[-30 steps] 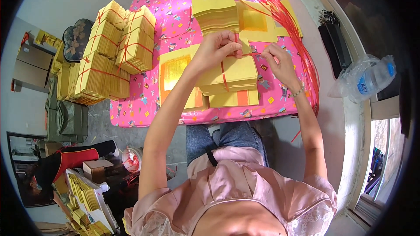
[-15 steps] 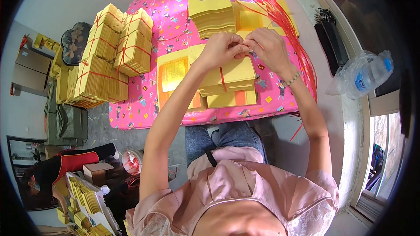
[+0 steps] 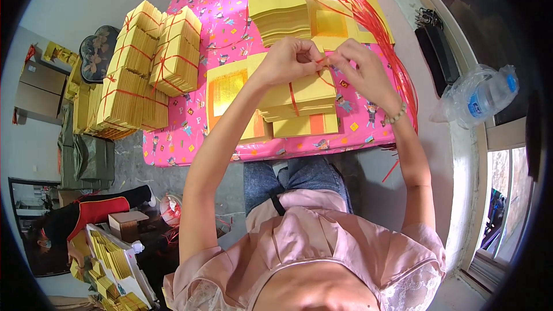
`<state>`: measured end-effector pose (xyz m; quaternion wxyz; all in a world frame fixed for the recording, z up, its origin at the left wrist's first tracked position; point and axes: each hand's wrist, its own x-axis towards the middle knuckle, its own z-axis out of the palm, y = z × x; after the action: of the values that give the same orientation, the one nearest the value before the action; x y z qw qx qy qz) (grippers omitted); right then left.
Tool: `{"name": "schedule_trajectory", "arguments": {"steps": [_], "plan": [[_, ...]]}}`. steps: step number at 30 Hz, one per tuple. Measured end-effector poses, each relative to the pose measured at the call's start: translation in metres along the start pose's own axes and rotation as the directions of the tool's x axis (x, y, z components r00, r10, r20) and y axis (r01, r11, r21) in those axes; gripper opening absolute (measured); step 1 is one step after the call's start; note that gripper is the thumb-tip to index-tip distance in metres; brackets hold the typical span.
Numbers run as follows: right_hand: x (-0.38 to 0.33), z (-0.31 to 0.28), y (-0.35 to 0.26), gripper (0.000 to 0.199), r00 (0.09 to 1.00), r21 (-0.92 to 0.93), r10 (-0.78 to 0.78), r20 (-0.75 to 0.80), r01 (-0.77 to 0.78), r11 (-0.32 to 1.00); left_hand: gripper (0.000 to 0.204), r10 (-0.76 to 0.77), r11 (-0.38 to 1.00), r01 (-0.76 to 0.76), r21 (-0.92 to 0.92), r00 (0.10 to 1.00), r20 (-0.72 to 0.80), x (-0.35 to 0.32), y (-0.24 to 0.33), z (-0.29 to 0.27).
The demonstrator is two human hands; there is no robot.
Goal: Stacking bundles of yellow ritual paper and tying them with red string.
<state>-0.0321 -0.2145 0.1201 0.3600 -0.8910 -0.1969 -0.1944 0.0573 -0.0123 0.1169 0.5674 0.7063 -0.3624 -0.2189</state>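
Centrally, both hands meet over a squared stack of yellow paper sheets (image 3: 302,95) lying on the pink patterned tablecloth (image 3: 196,17). Left hand (image 3: 285,60) and right hand (image 3: 363,72): fingertips pressed together, each pinching one end of a thin red plastic string (image 3: 292,98) that runs once around the stack. Judgement: ends are held directly above the stack top so the band stays tight while it is knotted.

Under and beside that stack lie loose yellow sheets (image 3: 230,89), one showing an orange printed panel. Count uncertain; at least two piles.

Behind the hands: one taller unbound yellow stack with a grey square on its top sheet (image 3: 279,6), within arm's reach, probably the supply.

Loose red strings (image 3: 368,11), too many to count, trail along the right side of the cloth, near the right hand.

Left end of the table: string-tied yellow bundles (image 3: 144,69) piled in layers; roughly six to eight visible, exact number not resolvable.

One clear plastic water bottle (image 3: 478,98) lies on the sill.
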Motion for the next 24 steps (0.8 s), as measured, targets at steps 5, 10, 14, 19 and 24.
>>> {"name": "schedule_trajectory", "arguments": {"steps": [5,10,14,19,24], "plan": [[0.009,0.017,0.021,0.018,0.993,0.266,0.081,0.086,-0.101,0.959,0.008,0.208,0.853,-0.158,0.497,0.977,-0.046,-0.007,0.011,0.007],[0.008,0.03,0.043,0.022,0.968,0.472,0.141,0.208,-0.225,0.853,0.012,0.568,0.584,-0.276,0.763,0.811,-0.141,-0.009,0.005,0.022],[0.008,0.04,0.056,0.023,0.964,0.628,0.137,0.229,-0.254,0.736,0.014,0.618,0.588,-0.298,0.752,0.765,-0.18,-0.01,-0.003,0.023],[0.015,0.034,0.053,0.018,0.941,0.643,0.161,0.296,-0.321,0.695,0.013,0.647,0.593,-0.328,0.735,0.738,-0.193,-0.01,-0.006,0.022],[0.018,0.028,0.061,0.016,0.937,0.646,0.127,0.325,-0.319,0.693,0.012,0.61,0.636,-0.309,0.707,0.762,-0.216,-0.011,-0.006,0.026]]}}
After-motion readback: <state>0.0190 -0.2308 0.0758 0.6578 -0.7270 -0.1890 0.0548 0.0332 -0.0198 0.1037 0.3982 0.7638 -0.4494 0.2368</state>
